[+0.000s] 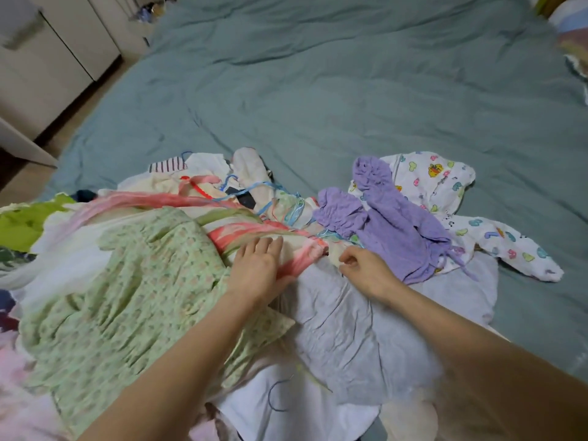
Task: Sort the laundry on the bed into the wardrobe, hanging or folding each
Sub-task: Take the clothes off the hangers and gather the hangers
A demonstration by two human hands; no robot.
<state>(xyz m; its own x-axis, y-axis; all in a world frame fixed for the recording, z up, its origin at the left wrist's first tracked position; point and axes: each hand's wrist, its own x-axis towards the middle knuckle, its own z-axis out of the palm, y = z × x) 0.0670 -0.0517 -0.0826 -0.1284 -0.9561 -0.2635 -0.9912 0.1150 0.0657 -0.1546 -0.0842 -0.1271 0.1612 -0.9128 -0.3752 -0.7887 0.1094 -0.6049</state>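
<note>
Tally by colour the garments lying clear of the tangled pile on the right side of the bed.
Purple gathered crinkle-fabric top: 1
White baby garment printed with coloured hearts: 1
Pale lavender-grey wrinkled cloth: 1
Total: 3

Teal sheet [350,74] is covering the bed; green floral dress [121,281], purple top [391,230], heart-print white romper [445,186], pink-striped cloth [299,256] are lying there.

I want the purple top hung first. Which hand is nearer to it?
Right. The right hand lies just beside the purple top, at its near-left edge. The left hand rests further left on the pink striped garment.
</note>
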